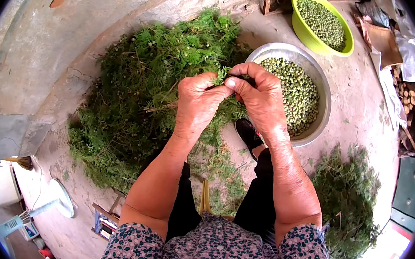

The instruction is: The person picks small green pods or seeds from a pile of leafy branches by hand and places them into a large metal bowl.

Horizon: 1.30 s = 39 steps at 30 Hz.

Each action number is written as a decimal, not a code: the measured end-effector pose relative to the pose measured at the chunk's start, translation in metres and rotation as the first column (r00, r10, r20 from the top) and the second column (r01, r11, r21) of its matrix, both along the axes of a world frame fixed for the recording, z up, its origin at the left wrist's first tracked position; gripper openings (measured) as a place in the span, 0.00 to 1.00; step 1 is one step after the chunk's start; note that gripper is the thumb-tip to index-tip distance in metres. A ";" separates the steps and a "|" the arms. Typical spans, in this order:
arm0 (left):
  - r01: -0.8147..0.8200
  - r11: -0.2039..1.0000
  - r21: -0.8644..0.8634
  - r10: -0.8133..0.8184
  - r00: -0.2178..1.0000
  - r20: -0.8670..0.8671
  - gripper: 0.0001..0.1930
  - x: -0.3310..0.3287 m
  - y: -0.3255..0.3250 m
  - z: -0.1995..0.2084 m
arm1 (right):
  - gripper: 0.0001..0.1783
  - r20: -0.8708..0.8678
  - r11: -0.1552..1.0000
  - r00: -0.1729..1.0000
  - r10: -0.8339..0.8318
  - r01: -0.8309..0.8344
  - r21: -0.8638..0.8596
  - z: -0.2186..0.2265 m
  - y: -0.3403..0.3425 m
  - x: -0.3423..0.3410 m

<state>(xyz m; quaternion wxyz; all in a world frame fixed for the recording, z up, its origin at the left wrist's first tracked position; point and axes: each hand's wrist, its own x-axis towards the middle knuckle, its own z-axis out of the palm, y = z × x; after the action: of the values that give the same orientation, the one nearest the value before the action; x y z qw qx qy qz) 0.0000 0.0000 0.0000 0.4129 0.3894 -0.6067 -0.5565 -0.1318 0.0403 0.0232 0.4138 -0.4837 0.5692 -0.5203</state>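
Both hands meet in front of me over a small green sprig with feathery, conifer-like leaves. My left hand pinches it between thumb and fingers. My right hand is closed at its other side, thumb pressed against the fingers. The fingers partly hide the sprig. To the left and just beyond lies a large heap of leafy green branches. Right of my right hand stands a wide metal basin, holding many small round green cones or berries.
A yellow-green basin with similar green pieces stands at the far right. Another pile of branches lies near right. My shoe is beside the metal basin. Leaf scraps litter the floor. A white fan and a small stool are near left.
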 end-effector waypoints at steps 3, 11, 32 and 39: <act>0.017 0.999 0.042 -0.015 0.998 -0.059 0.03 0.000 -0.001 0.004 | 0.05 0.136 0.991 0.988 -0.069 0.052 0.123 0.007 0.001 0.003; -0.101 0.930 0.352 0.257 0.865 -0.431 0.05 -0.003 -0.006 0.012 | 0.07 0.294 0.885 0.835 -0.464 0.430 0.177 0.012 -0.003 -0.039; -0.036 0.521 0.853 0.648 0.667 -0.368 0.12 0.020 -0.032 0.010 | 0.08 0.068 0.961 0.996 0.057 -0.073 0.268 0.000 0.014 -0.015; -0.016 0.716 0.698 0.562 0.607 -0.562 0.09 0.048 -0.043 -0.009 | 0.11 -0.228 0.806 0.787 0.573 -0.492 0.330 -0.018 0.033 0.008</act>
<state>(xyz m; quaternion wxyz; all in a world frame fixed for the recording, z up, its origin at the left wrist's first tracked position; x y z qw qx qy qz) 0.0484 -0.0428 -0.0092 0.5571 0.3405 -0.0823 -0.7530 -0.1235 0.0729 0.0057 0.5058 -0.6456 0.5284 -0.2195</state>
